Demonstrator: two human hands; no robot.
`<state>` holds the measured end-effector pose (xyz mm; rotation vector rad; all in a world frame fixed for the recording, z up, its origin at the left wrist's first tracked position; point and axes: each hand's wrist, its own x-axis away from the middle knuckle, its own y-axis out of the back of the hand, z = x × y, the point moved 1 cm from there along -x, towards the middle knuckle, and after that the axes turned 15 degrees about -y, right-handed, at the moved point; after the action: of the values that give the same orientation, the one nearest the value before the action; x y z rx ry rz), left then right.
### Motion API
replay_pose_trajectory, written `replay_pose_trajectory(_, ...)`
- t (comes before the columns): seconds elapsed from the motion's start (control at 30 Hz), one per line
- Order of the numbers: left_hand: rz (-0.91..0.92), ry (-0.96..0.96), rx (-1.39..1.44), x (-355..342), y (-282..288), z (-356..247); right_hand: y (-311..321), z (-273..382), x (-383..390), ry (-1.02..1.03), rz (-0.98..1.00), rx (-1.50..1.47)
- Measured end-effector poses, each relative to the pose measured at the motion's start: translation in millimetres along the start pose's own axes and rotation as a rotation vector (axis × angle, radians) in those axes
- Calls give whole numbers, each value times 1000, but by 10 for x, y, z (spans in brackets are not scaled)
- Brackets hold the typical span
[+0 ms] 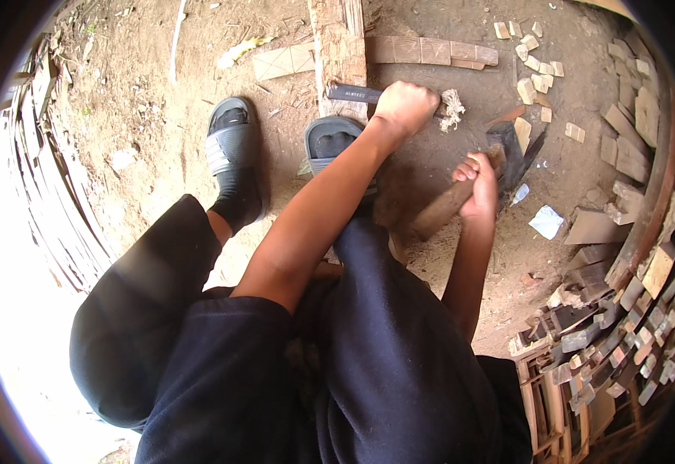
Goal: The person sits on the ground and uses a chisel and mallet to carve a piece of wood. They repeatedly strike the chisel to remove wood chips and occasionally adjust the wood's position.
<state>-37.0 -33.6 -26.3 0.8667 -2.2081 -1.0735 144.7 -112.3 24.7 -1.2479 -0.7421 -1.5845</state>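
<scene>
My left hand (408, 108) is closed round a chisel, a dark flat metal blade (353, 93) with pale frayed fibres (452, 110) at its other end. The blade lies across a rough wooden beam (339, 39), just beyond the toes of my right sandal (329, 143). My right hand (481, 185) makes a fist against a thick wooden mallet (442, 210), blurred and slanting down towards my right knee. A dark block (506, 147) stands at its upper end; whether the two are joined I cannot tell.
Short wood pieces (434, 51) lie in a row either side of the beam. Small offcuts (534, 66) are scattered at far right. Stacked wood (631, 325) rises along the right side, and long thin strips (51, 170) run along the left. White scraps (546, 222) lie on the dirt.
</scene>
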Motion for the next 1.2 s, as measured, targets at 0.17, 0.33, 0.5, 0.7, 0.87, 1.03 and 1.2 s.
replay_pose_trajectory(0.17,29,-37,-5,128,-13,27,-188,-37,287,-200,48,223)
replay_pose_trajectory(0.33,39,-39,-10,42,30,5,-247,-78,-17,-18,2,-236)
replay_pose_trajectory(0.5,48,-58,-14,203,29,39,-340,-146,357,-214,34,239)
replay_pose_trajectory(0.7,24,-69,-20,182,70,54,-172,-226,-38,-128,123,-220)
replay_pose_trajectory(0.87,15,-61,51,316,305,3,-136,-385,-197,-242,163,-148)
replay_pose_trajectory(1.03,-713,343,761,735,1061,225,-65,-750,-549,-226,125,-109)
replay_pose_trajectory(1.2,-317,733,390,1278,1105,1227,-69,-770,-566,-250,127,-71)
